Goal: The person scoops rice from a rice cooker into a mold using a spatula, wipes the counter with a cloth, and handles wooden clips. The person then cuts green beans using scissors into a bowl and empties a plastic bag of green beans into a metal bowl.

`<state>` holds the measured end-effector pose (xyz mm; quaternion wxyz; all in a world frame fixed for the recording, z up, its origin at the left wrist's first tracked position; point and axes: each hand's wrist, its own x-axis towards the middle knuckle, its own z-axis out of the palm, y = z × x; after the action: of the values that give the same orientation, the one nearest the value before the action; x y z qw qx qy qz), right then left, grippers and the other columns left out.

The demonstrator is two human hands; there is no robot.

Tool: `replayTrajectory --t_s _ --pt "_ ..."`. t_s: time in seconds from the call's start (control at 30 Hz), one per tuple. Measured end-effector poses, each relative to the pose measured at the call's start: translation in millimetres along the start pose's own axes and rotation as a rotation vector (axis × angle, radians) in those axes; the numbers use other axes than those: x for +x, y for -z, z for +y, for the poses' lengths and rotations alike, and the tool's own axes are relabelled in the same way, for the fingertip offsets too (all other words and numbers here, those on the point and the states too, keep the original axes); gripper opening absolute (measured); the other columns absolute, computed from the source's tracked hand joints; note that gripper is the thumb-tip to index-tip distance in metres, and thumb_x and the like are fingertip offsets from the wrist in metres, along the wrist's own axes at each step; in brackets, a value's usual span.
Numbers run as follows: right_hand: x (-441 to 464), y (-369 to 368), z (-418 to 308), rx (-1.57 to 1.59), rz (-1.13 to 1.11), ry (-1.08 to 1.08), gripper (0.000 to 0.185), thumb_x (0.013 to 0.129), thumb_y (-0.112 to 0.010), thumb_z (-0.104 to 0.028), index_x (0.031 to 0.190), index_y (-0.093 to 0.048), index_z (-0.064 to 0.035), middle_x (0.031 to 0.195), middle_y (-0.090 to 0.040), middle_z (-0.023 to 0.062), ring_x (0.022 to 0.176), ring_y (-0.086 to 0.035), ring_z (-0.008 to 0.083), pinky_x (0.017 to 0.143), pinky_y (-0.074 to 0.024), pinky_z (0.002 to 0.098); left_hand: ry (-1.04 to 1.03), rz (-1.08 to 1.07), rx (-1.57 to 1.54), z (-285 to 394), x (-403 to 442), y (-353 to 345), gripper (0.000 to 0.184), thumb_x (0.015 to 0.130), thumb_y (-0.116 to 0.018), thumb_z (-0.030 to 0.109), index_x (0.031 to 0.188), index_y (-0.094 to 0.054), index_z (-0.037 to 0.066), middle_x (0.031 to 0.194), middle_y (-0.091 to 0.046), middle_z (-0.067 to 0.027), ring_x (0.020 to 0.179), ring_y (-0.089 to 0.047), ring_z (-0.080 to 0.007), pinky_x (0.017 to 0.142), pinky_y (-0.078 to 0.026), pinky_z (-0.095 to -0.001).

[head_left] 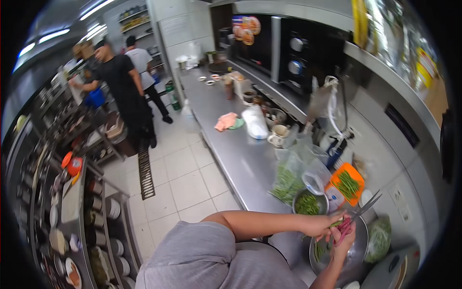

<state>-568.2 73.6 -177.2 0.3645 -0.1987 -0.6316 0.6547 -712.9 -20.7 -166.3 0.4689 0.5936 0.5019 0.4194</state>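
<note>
My right hand (pixel 345 237) is closed around the pink handles of a pair of scissors (pixel 366 206), whose blades point up and away to the right. Close against it, my left hand (pixel 318 225) is closed on a few green beans (pixel 335 223). Both hands are over a large metal bowl (pixel 364 245), where more long green pods show below them. Just beyond stands a smaller metal bowl (pixel 295 198) of cut green pieces. An orange tray (pixel 356 169) beside it holds trimmed green beans.
Clear plastic bags (pixel 287 178) of greens lie on the steel counter (pixel 226 159). Behind are a white mug (pixel 278 136) and a pink cloth (pixel 226 122). A bagged green vegetable (pixel 379 239) sits right of the bowl. Two people (pixel 118 72) stand in the aisle; shelves (pixel 72 202) line the left.
</note>
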Motion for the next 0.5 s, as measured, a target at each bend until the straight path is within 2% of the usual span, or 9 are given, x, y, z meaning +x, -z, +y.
replayTrajectory --t_s 0.03,0.1,0.17,0.2,0.27,0.33,0.4,0.43,0.5 --pt "-1 -12 -8 0.002 -0.049 -0.074 0.052 0.069 -0.074 -0.001 0.116 -0.051 -0.0024 0.084 -0.059 0.0040 0.066 -0.057 0.0113 0.052 -0.0434 0.0228 0.005 -0.004 -0.001 1 -8 5 0.082 0.090 -0.038 0.002 0.148 0.019 0.015 0.087 -0.065 -0.0150 0.056 -0.059 -0.0174 0.056 -0.051 -0.0297" --pt "2 -26 -11 -0.026 -0.103 -0.075 0.054 0.071 -0.074 -0.003 0.118 -0.049 -0.0022 0.087 -0.059 0.0035 0.068 -0.057 0.0108 0.053 -0.0424 0.0211 0.004 0.004 -0.002 0 -20 9 0.081 0.091 -0.037 0.003 0.147 0.020 0.014 0.086 -0.065 -0.0151 0.056 -0.059 -0.0174 0.056 -0.051 -0.0294" --pt "10 -29 -7 -0.045 -0.079 -0.049 0.059 0.072 -0.074 -0.006 0.123 -0.047 -0.0011 0.092 -0.060 0.0055 0.081 -0.058 0.0122 0.069 -0.0465 0.0257 -0.038 0.067 -0.029 -2 -29 10 0.077 0.096 -0.036 0.007 0.147 0.020 0.015 0.086 -0.064 -0.0152 0.056 -0.059 -0.0168 0.056 -0.050 -0.0300" --pt "14 -29 -3 -0.049 -0.090 -0.046 0.059 0.072 -0.074 -0.006 0.123 -0.047 -0.0011 0.092 -0.060 0.0055 0.081 -0.058 0.0122 0.069 -0.0465 0.0257 -0.045 0.083 -0.034 -1 -34 10 0.074 0.099 -0.036 0.012 0.148 0.019 0.016 0.080 -0.062 -0.0123 0.054 -0.058 -0.0159 0.054 -0.049 -0.0294" --pt "22 -30 1 0.208 0.055 -0.088 0.056 0.071 -0.073 -0.006 0.120 -0.047 0.0002 0.089 -0.060 0.0056 0.074 -0.057 0.0128 0.061 -0.0448 0.0235 -0.013 0.091 -0.069 -7 -38 6 0.072 0.100 -0.036 0.014 0.149 0.017 0.016 0.076 -0.059 -0.0107 0.054 -0.056 -0.0154 0.054 -0.049 -0.0291" --pt "22 -29 -1 0.229 0.035 -0.100 0.056 0.071 -0.072 -0.006 0.121 -0.047 0.0008 0.088 -0.059 0.0057 0.075 -0.057 0.0135 0.063 -0.0453 0.0246 0.021 0.089 -0.103 -8 -41 5 0.071 0.100 -0.036 0.015 0.149 0.015 0.016 0.072 -0.056 -0.0092 0.053 -0.055 -0.0148 0.053 -0.048 -0.0288" --pt "21 -28 -2 0.251 0.024 -0.117 0.057 0.071 -0.071 -0.006 0.121 -0.046 0.0014 0.087 -0.059 0.0059 0.077 -0.057 0.0141 0.065 -0.0457 0.0258 0.037 0.111 -0.091 -5 -46 3 0.055 0.101 -0.038 0.018 0.149 -0.012 0.011 0.066 -0.051 -0.0059 0.049 -0.051 -0.0135 0.049 -0.047 -0.0274" --pt "20 -26 -2 0.265 0.008 -0.119 0.057 0.071 -0.071 -0.006 0.122 -0.046 0.0015 0.088 -0.058 0.0057 0.078 -0.057 0.0145 0.066 -0.0459 0.0259 0.036 0.107 -0.092 -7 -46 3 0.055 0.101 -0.038 0.018 0.149 -0.012 0.011 0.066 -0.051 -0.0059 0.049 -0.051 -0.0135 0.049 -0.047 -0.0274" --pt "18 -21 -1 0.277 -0.004 -0.121 0.058 0.071 -0.070 -0.006 0.123 -0.046 0.0016 0.088 -0.058 0.0055 0.079 -0.057 0.0148 0.067 -0.0461 0.0259 0.123 0.098 -0.240 -14 -45 5 0.029 0.101 -0.037 0.023 0.125 -0.039 0.006 0.065 -0.051 -0.0046 0.047 -0.049 -0.0122 0.044 -0.043 -0.0260"
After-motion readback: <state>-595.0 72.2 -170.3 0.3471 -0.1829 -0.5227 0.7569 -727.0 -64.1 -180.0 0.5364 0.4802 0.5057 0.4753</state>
